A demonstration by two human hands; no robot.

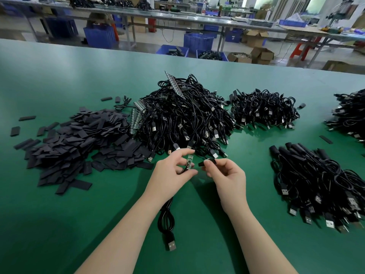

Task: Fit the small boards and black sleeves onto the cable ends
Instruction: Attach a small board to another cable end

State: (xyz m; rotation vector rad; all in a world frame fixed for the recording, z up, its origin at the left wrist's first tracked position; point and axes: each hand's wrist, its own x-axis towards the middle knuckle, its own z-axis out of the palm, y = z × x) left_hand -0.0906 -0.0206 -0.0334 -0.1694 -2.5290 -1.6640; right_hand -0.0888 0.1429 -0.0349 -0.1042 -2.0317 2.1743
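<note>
Small board (189,162), pale green and narrow, stands nearly upright at the centre of the view, pinched between the thumb and fingers of a person's left hand (173,173) above a green table (59,76). From the board's lower end a black cable (166,216) runs under the left palm and loops down toward 6 o'clock, ending in a USB plug (170,245) that lies on the table between the two forearms. The right hand (227,175), just at 3 o'clock of the left, pinches a short black sleeve (207,162) between thumb and forefinger, the sleeve's near end pointing at the board and sitting just beside it; whether the two touch cannot be told.

At 12 o'clock of the hands rises a large tangled heap of black cables (185,115), with strips of green boards (136,119) leaning against its left flank. At 9 to 10 o'clock spreads a flat pile of loose black sleeves (79,143). A smaller cable heap (264,109) lies at 1 o'clock, and at 3 to 4 o'clock sits a stack of cables with sleeves fitted (316,184), their USB plugs facing the near edge. Blue crates (198,42) and cardboard boxes (261,55) stand on the floor beyond the table.
</note>
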